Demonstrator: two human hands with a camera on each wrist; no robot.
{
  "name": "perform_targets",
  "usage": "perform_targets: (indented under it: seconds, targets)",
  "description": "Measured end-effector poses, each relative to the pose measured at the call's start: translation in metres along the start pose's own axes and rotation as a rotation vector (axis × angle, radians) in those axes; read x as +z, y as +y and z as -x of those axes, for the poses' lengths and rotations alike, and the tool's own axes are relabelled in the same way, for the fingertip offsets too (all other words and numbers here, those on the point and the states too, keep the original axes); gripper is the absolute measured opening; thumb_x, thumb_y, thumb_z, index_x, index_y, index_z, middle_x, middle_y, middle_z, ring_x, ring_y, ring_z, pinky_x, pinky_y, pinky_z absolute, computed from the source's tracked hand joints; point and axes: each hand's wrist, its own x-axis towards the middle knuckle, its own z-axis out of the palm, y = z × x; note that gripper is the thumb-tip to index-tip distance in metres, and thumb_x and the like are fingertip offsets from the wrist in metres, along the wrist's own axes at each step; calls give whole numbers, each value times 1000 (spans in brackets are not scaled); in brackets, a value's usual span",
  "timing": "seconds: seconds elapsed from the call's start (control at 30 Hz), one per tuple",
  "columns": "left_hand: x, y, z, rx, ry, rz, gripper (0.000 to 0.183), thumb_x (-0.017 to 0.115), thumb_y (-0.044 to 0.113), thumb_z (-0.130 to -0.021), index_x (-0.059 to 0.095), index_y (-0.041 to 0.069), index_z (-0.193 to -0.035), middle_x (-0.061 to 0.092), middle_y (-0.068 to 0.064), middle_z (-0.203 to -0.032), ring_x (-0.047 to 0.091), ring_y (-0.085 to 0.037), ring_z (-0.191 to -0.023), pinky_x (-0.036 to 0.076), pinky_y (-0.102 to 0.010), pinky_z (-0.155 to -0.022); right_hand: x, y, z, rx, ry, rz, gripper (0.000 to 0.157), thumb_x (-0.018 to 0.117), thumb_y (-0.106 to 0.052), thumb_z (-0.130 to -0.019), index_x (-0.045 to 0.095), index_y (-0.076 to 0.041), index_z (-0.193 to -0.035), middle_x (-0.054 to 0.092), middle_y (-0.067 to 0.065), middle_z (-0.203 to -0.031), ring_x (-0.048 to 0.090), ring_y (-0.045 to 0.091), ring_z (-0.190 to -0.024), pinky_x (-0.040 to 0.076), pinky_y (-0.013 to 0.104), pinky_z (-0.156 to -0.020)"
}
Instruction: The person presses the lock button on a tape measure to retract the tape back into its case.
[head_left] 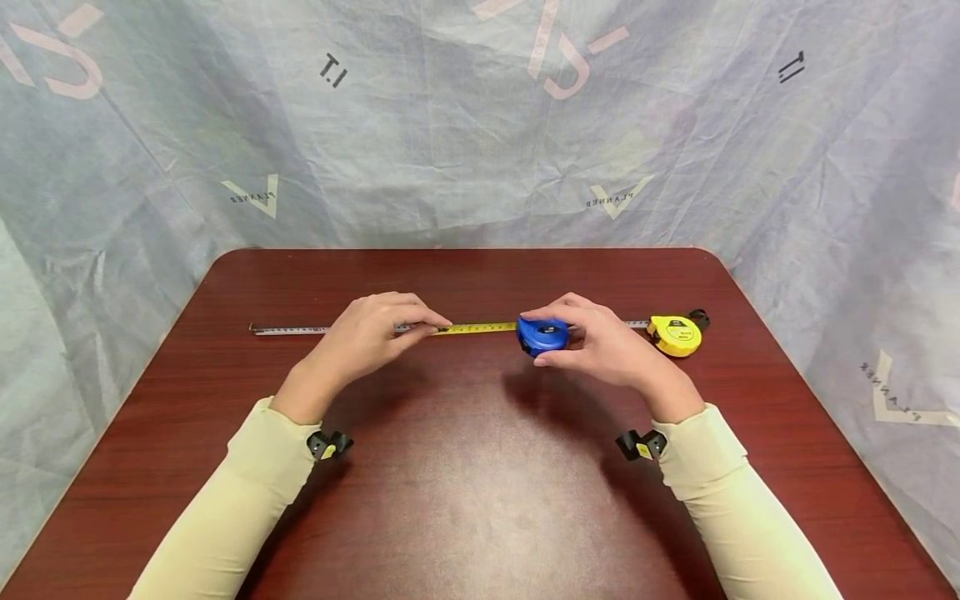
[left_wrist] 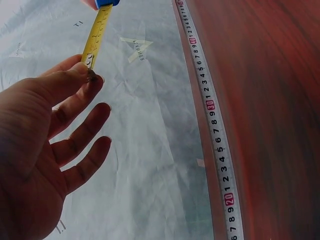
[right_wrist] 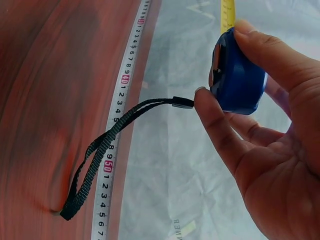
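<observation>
My right hand (head_left: 600, 342) grips a blue tape measure (head_left: 543, 336) above the table; in the right wrist view its black wrist strap (right_wrist: 97, 150) dangles from the case (right_wrist: 240, 75). A length of yellow blade (head_left: 480, 327) runs out of it to the left. Between thumb and forefinger, my left hand (head_left: 367, 333) pinches the hooked end of that blade (left_wrist: 95, 37), the other fingers loosely spread. Below lies the white blade (head_left: 288, 331) of a second, yellow tape measure (head_left: 675, 335), drawn out across the table. The two hands are apart, the yellow blade stretched straight between them.
The dark red wooden table (head_left: 480, 467) has rounded far corners. Grey printed cloth (head_left: 450, 125) hangs behind it and along both sides. A black strap (head_left: 699, 318) is at the yellow case's right. Small black wrist devices (head_left: 328, 446) sit at both cuffs.
</observation>
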Motion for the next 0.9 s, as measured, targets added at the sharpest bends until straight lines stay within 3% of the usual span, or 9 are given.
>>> perform_targets:
  seconds: [0.9]
  targets:
    - [19,13,-26,29,-14,57,21,78,15,-94,81,25,-113,70,15,-100,60,-3,-83,49,-28,-71,14,-15,-16,-24,-28,-24,55,86,-27,-87,67,-21,-138,57,1,-121,63,16,-105,59,33,-82]
